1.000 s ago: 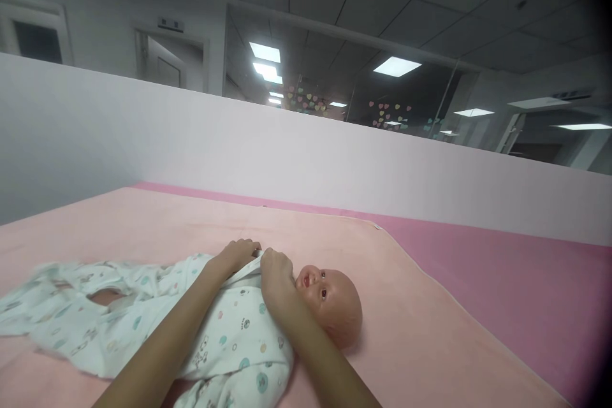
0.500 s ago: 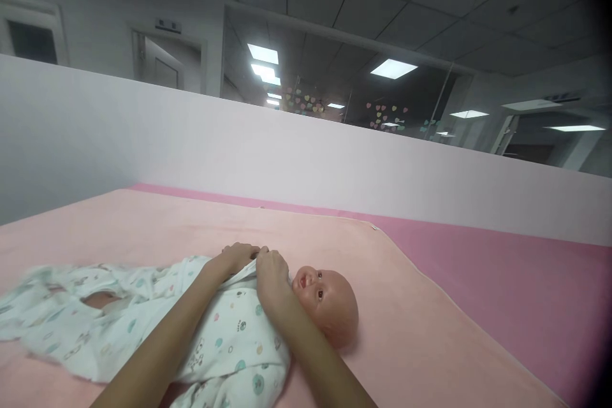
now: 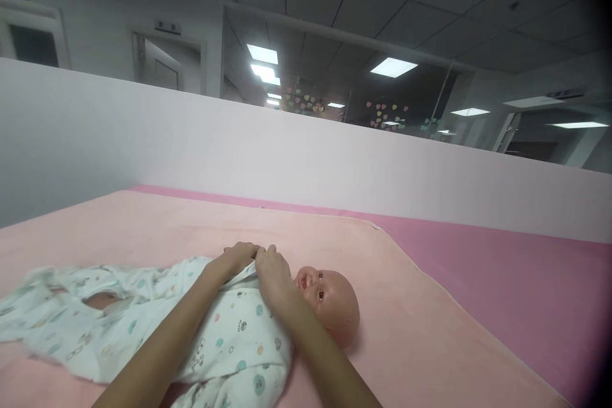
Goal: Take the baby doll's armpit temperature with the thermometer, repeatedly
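The baby doll (image 3: 335,307) lies on its back on the peach blanket (image 3: 430,344), head to the right, dressed in a white printed romper (image 3: 229,338). Both forearms cross the romper's chest.

Left hand (image 3: 238,256): fingers curled, tips pressed together, pinching the romper's neckline edge at the far shoulder.

Right hand (image 3: 271,272): fingers curled closed on the same neckline edge, just beside the doll's chin. It touches the left hand.

The romper's legs trail to the left, blurred. Beyond the blanket lie a pink surface (image 3: 526,280), a white partition (image 3: 287,153), then glass with heart stickers (image 3: 382,111).
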The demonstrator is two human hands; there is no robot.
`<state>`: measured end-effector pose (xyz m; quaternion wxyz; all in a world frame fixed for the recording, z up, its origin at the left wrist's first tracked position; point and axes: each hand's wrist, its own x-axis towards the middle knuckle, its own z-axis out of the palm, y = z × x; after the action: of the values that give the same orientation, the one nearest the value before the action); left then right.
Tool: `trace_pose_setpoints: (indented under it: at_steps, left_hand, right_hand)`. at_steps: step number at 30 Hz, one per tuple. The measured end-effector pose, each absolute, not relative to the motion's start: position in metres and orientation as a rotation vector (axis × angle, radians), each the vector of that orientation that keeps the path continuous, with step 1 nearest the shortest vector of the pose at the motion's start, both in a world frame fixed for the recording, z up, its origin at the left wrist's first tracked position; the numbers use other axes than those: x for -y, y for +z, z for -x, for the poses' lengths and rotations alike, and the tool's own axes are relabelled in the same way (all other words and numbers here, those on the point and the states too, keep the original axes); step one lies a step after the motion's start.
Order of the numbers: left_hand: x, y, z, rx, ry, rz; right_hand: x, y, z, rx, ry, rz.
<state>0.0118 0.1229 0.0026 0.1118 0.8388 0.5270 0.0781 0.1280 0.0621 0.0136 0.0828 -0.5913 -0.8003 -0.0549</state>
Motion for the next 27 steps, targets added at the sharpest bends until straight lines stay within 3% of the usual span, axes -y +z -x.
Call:
trace_pose_setpoints:
  at_steps: [17,27]
  left_hand:
    - [-0.126,0.002,-0.012,-1.610,0.236,-2.382]
    - [-0.131,0.002,-0.012,-1.612,0.208,-2.421]
  right_hand:
    - [-0.066,0.032,-0.151,2.457,-0.078,1.749]
    - [-0.060,0.050,-0.183,2.625,0.102,1.488]
